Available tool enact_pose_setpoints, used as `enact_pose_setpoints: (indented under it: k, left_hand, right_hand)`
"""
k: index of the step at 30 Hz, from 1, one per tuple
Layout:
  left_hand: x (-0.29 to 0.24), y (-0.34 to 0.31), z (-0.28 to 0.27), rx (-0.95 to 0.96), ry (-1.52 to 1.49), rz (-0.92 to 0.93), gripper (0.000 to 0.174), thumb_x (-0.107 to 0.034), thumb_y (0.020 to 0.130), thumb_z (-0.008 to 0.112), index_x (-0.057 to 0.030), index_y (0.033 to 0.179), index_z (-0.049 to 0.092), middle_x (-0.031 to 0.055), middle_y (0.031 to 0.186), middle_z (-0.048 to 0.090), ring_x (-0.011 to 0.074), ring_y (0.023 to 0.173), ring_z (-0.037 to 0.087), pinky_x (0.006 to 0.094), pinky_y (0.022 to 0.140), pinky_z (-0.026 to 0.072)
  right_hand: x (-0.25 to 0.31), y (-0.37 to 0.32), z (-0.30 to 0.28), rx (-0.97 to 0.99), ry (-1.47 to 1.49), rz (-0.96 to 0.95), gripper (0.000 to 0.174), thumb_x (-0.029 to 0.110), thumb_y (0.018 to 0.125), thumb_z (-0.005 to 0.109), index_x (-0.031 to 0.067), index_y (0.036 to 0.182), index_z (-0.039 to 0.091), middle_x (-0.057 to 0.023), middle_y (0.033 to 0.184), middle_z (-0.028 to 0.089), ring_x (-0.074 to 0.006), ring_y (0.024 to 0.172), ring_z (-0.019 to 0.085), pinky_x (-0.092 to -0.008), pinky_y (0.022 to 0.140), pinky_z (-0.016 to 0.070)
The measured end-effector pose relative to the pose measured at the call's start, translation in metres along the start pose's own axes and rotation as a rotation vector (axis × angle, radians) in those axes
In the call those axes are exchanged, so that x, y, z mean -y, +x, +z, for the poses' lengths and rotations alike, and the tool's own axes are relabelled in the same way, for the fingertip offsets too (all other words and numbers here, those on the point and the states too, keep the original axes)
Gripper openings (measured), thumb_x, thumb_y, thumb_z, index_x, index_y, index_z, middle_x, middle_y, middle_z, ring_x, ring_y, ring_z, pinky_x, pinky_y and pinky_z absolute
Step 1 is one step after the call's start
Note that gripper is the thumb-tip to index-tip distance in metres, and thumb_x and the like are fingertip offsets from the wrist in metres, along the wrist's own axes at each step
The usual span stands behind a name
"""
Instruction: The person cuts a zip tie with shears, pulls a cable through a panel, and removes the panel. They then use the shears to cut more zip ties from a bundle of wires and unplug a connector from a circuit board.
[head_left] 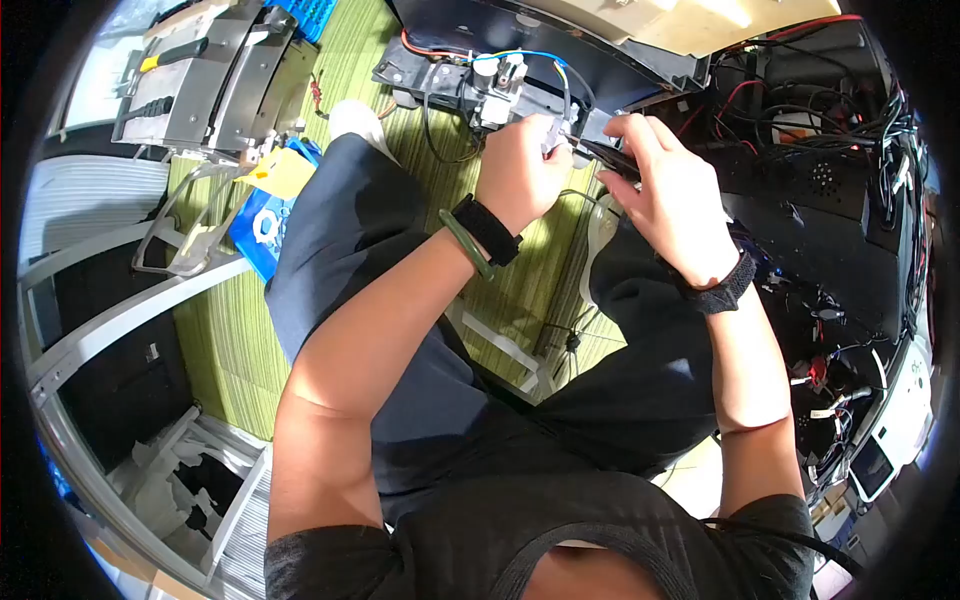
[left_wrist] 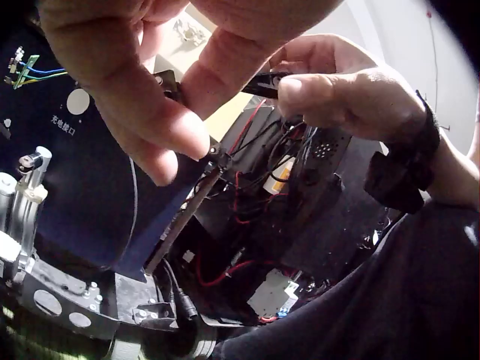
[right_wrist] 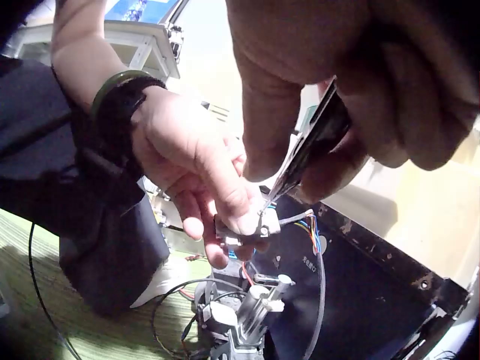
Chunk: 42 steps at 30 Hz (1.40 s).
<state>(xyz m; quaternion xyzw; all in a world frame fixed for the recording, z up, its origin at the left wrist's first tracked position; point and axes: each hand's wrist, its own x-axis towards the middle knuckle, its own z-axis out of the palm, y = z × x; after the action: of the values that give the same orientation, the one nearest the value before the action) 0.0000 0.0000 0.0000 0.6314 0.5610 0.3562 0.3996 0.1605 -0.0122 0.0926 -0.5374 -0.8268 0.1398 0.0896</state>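
My left hand (head_left: 520, 170) pinches a small silver metal block (right_wrist: 270, 223) between thumb and fingers. A grey cable with coloured wires (right_wrist: 311, 225) runs from beside the block and hangs down. In my right hand (head_left: 680, 195) a slim, dark, pointed tool (right_wrist: 319, 135) with a shiny edge is held between thumb and fingers; cannot tell its exact kind. Its tip lies right at the block, near the left thumb, in the right wrist view. Below the hands stands a mechanism with silver cylinders (right_wrist: 259, 307). The left fingers cover much of the block in the left wrist view.
A dark blue-black panel (left_wrist: 90, 172) stands behind the mechanism. To the right is an open black chassis (head_left: 800, 230) full of loose wires. Green striped flooring (head_left: 230, 350) lies between the legs and to the left. A metal unit (head_left: 200, 90) and a blue bin (head_left: 258, 235) stand at left.
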Motion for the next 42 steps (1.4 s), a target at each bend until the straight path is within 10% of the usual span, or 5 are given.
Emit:
enact_pose_setpoints:
  k: [12, 26, 42]
  left_hand:
    - [-0.003, 0.000, 0.001, 0.020, -0.048, -0.014, 0.012, -0.009, 0.075, 0.061, 0.0011, 0.082, 0.060, 0.0092, 0.062, 0.058, 0.0110, 0.052, 0.052, 0.0268, 0.049, 0.0409]
    - [0.000, 0.001, 0.001, -0.004, 0.036, 0.024, 0.016, -0.011, 0.074, 0.060, 0.0002, 0.086, 0.061, 0.0139, 0.066, 0.061, 0.0189, 0.056, 0.060, 0.0293, 0.053, 0.0454]
    - [-0.002, 0.002, -0.001, -0.013, -0.005, 0.023, 0.015, -0.011, 0.074, 0.061, 0.0000, 0.084, 0.060, 0.0137, 0.066, 0.060, 0.0205, 0.056, 0.059, 0.0298, 0.054, 0.0448]
  right_hand:
    - [-0.010, 0.002, -0.002, -0.069, 0.190, -0.135, 0.022, 0.005, 0.073, 0.061, 0.0071, 0.093, 0.054, -0.0096, 0.084, 0.053, -0.0301, 0.076, 0.057, -0.0353, 0.066, 0.0467]
    - [-0.002, 0.001, 0.005, -0.032, -0.094, 0.018, 0.024, 0.028, 0.085, 0.057, 0.0057, 0.078, 0.057, -0.0112, 0.061, 0.057, -0.0288, 0.059, 0.060, -0.0359, 0.052, 0.0476]
    - [0.003, 0.000, 0.002, -0.114, 0.076, -0.080, 0.018, 0.006, 0.073, 0.060, 0.0069, 0.088, 0.050, -0.0091, 0.080, 0.052, -0.0277, 0.072, 0.057, -0.0346, 0.061, 0.0479]
